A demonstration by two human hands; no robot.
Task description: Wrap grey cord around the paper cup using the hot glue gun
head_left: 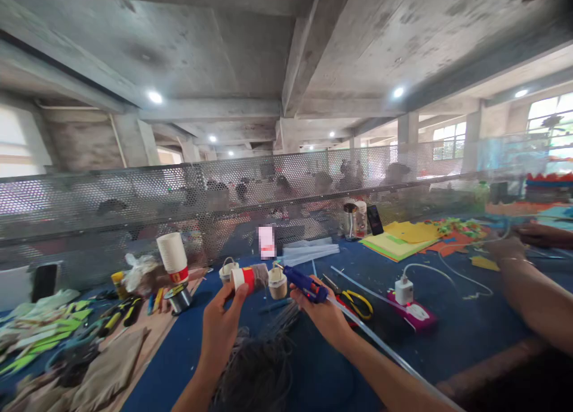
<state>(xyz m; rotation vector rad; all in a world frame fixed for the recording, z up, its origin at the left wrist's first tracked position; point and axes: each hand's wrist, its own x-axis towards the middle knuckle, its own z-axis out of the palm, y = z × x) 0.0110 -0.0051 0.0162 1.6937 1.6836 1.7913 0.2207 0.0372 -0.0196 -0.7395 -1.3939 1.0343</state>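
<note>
My left hand (224, 310) grips a paper cup (242, 279) with a red band, tilted on its side, grey yarn wrapped round the end facing right. In my right hand (324, 317) is a blue hot glue gun (305, 283), its nozzle pointing left near the cup's wrapped end; whether they touch I cannot tell. A long clear glue stick (380, 335) runs out of the gun's back. Just behind the hands stand two small handled baskets, one on the right (278, 286) and one partly hidden (227, 270). Loose grey yarn (255, 373) lies below my hands.
Yellow-handled scissors (360, 303) lie right of my right hand, near a purple power strip (418, 317) with a white charger (404, 291). Stacked paper cups (171, 252) stand left. A mesh partition (268, 188) runs behind. Another person's arm (528, 286) reaches in at right.
</note>
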